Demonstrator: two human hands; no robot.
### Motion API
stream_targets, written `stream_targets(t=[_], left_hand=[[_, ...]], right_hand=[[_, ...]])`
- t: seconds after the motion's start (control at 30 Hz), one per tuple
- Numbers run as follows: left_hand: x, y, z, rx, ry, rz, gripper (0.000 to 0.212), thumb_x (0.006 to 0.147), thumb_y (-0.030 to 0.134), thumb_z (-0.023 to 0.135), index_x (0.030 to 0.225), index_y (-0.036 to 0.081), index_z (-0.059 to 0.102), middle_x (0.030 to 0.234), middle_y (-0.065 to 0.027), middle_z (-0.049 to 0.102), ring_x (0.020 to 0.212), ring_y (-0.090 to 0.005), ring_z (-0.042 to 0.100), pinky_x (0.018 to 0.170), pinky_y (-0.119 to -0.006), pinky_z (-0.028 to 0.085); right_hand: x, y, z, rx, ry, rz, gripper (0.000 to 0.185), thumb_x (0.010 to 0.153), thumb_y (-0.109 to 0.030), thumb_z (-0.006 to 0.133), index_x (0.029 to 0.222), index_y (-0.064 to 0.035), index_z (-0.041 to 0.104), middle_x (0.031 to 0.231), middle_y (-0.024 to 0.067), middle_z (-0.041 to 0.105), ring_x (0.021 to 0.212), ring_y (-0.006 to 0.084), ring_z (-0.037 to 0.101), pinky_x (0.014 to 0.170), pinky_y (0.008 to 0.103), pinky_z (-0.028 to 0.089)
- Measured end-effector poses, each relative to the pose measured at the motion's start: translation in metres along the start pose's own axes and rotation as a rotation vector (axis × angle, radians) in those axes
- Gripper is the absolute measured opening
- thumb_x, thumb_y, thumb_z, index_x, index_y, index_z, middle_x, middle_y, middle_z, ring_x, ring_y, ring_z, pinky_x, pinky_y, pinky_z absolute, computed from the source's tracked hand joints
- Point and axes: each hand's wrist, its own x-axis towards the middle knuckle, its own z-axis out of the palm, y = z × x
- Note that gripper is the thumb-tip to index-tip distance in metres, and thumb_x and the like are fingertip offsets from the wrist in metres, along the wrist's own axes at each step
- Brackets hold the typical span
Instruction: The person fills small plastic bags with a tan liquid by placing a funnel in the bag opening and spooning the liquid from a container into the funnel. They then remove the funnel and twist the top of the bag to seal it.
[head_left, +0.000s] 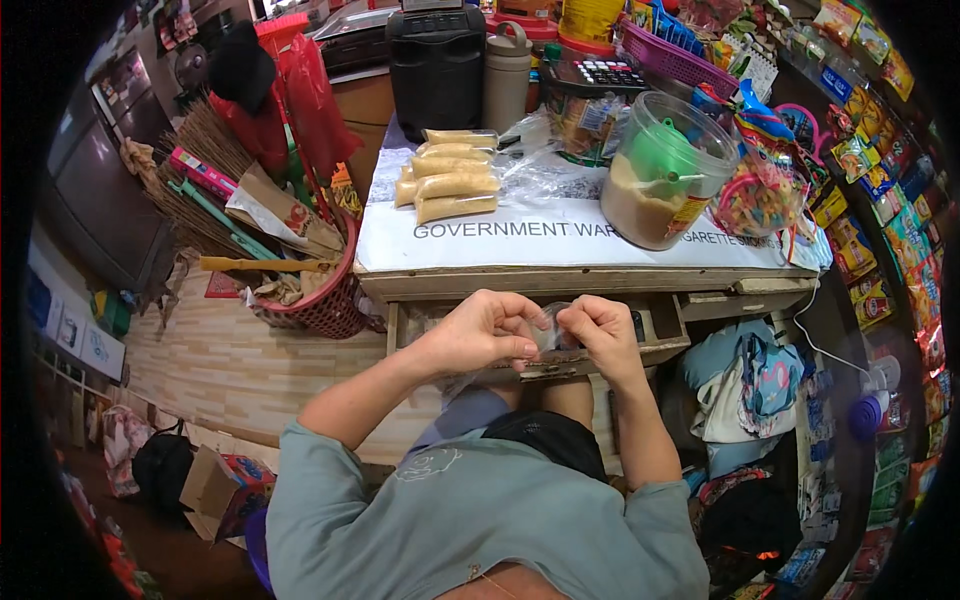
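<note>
Between my two hands is a clear plastic bag (553, 319), thin and mostly see-through. My right hand (600, 324) pinches its edge with the fingers curled. My left hand (499, 330) has its fingertips at the bag's other side. Both are above a partly pulled-out wooden drawer (660, 337). On the table beyond, filled plastic tubes of light-brown granules (457, 184) are stacked. Loose clear plastic bags (536, 169) lie beside them. A clear plastic jar (630, 217) holds similar granules, with a green plastic funnel (660, 154) inside it.
The wooden table (480, 285) has a printed sheet on top. Behind stand a black speaker-like box (436, 71), a tumbler (506, 75) and a calculator (607, 73). A bag of colourful snacks (761, 199) sits right. A red basket (330, 300) with brooms stands left; hanging packets (862, 285) line the right.
</note>
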Motion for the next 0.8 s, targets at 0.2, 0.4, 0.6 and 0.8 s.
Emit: stream_targets(t=[0.2, 0.4, 0.6, 0.8], left_hand=[[0.000, 0.001, -0.013, 0.389, -0.005, 0.026, 0.025, 0.075, 0.000, 0.067, 0.097, -0.004, 0.057, 0.069, -0.0046, 0.061, 0.064, -0.0067, 0.057, 0.056, -0.022, 0.045], [0.005, 0.016, -0.011, 0.401, 0.088, 0.032, 0.017, 0.078, 0.003, 0.065, 0.092, -0.006, 0.060, 0.070, -0.0031, 0.062, 0.057, -0.0050, 0.054, 0.052, -0.020, 0.045], [0.002, 0.028, -0.036, 0.368, 0.171, 0.027, 0.014, 0.084, 0.008, 0.062, 0.089, -0.005, 0.062, 0.072, -0.0051, 0.063, 0.054, -0.0055, 0.055, 0.048, -0.018, 0.045], [0.000, 0.021, -0.048, 0.225, 0.385, 0.234, 0.012, 0.086, 0.006, 0.058, 0.095, -0.002, 0.060, 0.074, -0.0052, 0.062, 0.061, -0.0069, 0.056, 0.056, -0.019, 0.047]], right_hand=[[-0.001, 0.003, 0.015, -0.193, 0.063, -0.070, 0.011, 0.084, -0.007, 0.059, 0.076, 0.0018, 0.060, 0.065, 0.0014, 0.055, 0.060, 0.0066, 0.049, 0.053, 0.0213, 0.039], [0.004, -0.007, 0.005, -0.296, 0.174, -0.185, 0.010, 0.087, -0.005, 0.055, 0.078, -0.0001, 0.057, 0.068, -0.0007, 0.053, 0.063, 0.0059, 0.047, 0.057, 0.0193, 0.039], [0.000, -0.027, -0.035, -0.120, 0.429, -0.292, 0.011, 0.088, -0.008, 0.055, 0.080, -0.0012, 0.054, 0.070, -0.0007, 0.053, 0.063, 0.0053, 0.045, 0.058, 0.0189, 0.037], [-0.006, -0.020, -0.042, -0.013, 0.435, -0.268, 0.014, 0.088, -0.012, 0.057, 0.079, -0.0028, 0.053, 0.071, 0.0013, 0.052, 0.062, 0.0079, 0.045, 0.058, 0.0206, 0.037]])
